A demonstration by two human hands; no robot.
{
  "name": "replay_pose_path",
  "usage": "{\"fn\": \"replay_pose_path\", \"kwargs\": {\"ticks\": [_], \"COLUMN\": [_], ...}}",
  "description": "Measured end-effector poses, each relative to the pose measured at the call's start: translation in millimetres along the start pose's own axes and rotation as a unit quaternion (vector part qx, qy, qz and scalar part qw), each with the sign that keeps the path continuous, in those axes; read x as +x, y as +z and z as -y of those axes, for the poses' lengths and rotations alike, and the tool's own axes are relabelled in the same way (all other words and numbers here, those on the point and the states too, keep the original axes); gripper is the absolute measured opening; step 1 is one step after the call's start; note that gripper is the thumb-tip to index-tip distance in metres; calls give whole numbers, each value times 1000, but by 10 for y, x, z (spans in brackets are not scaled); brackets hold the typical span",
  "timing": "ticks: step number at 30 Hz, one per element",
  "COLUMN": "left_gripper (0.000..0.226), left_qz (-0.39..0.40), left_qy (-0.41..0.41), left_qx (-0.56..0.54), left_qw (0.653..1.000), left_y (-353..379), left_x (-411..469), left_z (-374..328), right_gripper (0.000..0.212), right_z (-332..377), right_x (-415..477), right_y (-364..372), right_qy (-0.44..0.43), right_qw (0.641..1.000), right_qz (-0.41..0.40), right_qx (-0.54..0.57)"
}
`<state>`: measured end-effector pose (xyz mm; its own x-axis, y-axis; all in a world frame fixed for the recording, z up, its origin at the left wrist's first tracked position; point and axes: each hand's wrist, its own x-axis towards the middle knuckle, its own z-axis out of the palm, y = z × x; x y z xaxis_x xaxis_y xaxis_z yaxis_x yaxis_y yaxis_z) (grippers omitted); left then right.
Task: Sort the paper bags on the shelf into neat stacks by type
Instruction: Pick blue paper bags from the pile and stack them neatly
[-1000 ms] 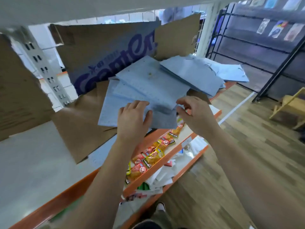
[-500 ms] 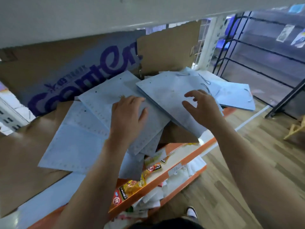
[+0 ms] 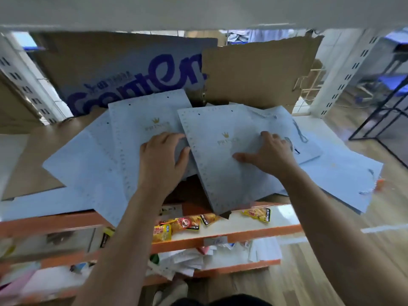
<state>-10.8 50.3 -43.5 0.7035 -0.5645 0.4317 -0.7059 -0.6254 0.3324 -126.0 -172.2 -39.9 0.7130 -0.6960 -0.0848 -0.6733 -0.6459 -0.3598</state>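
Shelf point(image 3: 55, 221) bears loose paper bags point(image 3: 216, 173); left hand point(image 3: 162, 161), right hand point(image 3: 270, 154) atop.

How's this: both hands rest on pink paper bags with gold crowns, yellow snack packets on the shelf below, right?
The paper bags are light blue, not pink, as the head view shows; left hand, right hand and snack packets are as described.

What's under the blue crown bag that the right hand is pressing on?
More light blue paper bags stick out from under the crown bag on its right, and brown cardboard shows by its lower left edge. How many bags lie beneath is hidden.
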Motion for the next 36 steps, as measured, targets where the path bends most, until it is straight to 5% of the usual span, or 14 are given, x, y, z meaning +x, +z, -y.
{"fn": "replay_pose_path", "kwargs": {"ticks": [6, 16, 23, 27, 36], "left_gripper": [39, 35, 47, 73, 87], "left_qz": [-13, -35, -29, 20, 60], "left_qy": [-58, -110, -205, -295, -322], "left_qx": [26, 37, 58, 55, 42], "left_qw": [998, 993, 977, 954, 944], "left_y": [-74, -189, -256, -254, -175], "left_x": [-224, -376, -400, -218, 87], "left_z": [-34, -60, 213, 432, 550], "right_gripper": [108, 69, 88, 79, 91], "right_z": [-66, -180, -214, -200, -140], "right_x": [75, 97, 129, 136, 143], "right_y": [16, -112, -136, -142, -52], "right_qy": [10, -30, -24, -11, 13], "right_qw": [996, 966, 954, 931, 940], "right_qz": [8, -31, -35, -33, -57], "right_qx": [86, 257, 296, 363, 337]}}
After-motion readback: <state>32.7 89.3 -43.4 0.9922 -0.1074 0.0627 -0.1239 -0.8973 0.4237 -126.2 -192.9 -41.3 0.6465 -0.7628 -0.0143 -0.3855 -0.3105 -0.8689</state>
